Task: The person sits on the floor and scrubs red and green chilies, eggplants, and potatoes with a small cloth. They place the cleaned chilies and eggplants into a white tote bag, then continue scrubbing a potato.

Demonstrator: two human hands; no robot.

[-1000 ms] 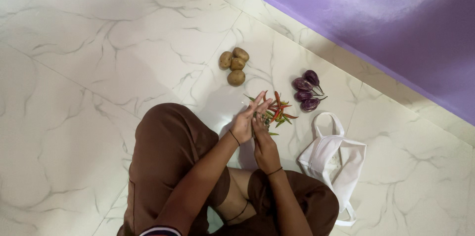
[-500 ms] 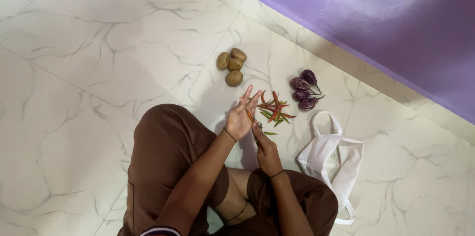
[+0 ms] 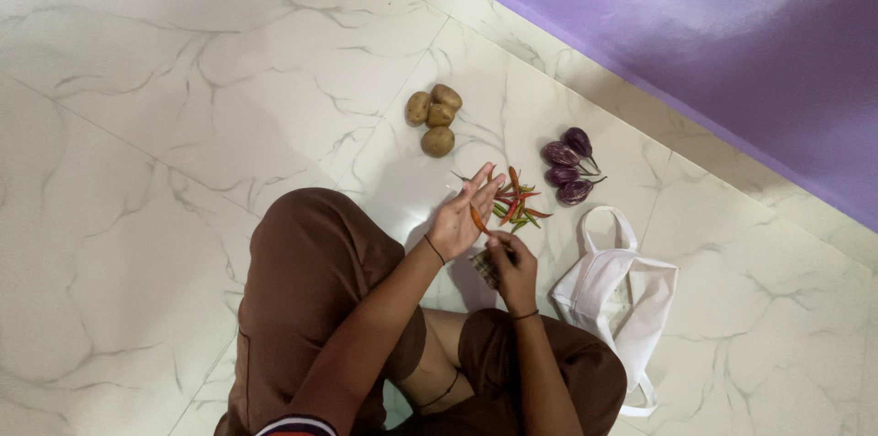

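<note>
Sitting cross-legged on the white marble floor [image 3: 155, 125], the person works just past their knees, both hands up off the tiles. The left hand [image 3: 465, 216] is flat-ish, palm up, fingers spread & loosely extended, w/ one orange-red chilli [image 3: 477, 218] lying across the palm — held like a little tray, prob. so the chilli sits steady while the other hand works on it. The right hand [image 3: 512, 264] is curled, thumb & fingertips pinched close at the near end of that chilli; can't tell if it actually grips the stem or just touches it. Something small & greenish shows under the right hand's fingers, too blurred to name.

Just beyond the hands, the loose pile of red & green chillies [image 3: 518, 203] lies on the floor, near enough to reach w/o leaning. Farther off & to the left, four potatoes [image 3: 434, 118] sit bunched, touching each other. To the right of the chillies, four small purple aubergines [image 3: 567, 169] are grouped, stalks pointing right, not far from the purple wall [image 3: 713, 43]. So each veg kind is kept in its own heap, apart from the others. Near & right, a white cloth bag [image 3: 622, 294] lies slumped & open on the floor, handles [image 3: 605, 216] loose, beside the person's right knee.
</note>
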